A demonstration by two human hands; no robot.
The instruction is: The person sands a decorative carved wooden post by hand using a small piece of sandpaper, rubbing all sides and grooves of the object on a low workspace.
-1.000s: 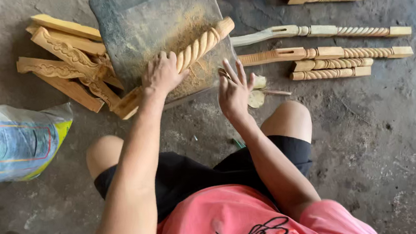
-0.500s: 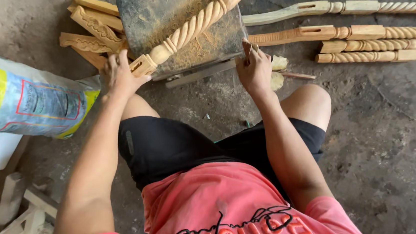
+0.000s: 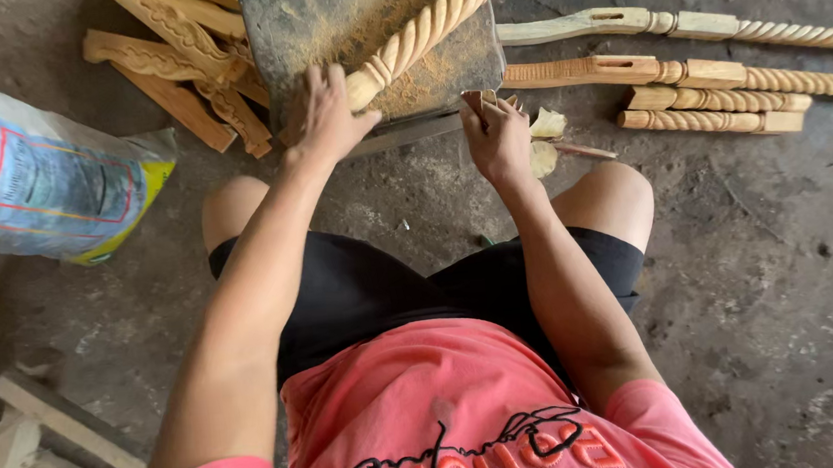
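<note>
On a dusty concrete floor (image 3: pixel 791 261), left hand (image 3: pixel 328 116) grips a twisted spindle (image 3: pixel 424 31); right grip (image 3: pixel 496 137) unclear.

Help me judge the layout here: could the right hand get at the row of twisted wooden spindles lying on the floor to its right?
Probably yes. The right hand holds a folded bit of sandpaper beside the work block; the nearest spindles lie to its right across bare concrete floor, with only a small scrap between.

Twisted wooden spindle (image 3: pixel 424 33): pale, rope-carved, square block at near end, lying diagonally across a dusty dark slab (image 3: pixel 318 22), far end past the slab's edge. Small folded brown sandpaper piece (image 3: pixel 476 103), upright at the slab's near right corner.
</note>
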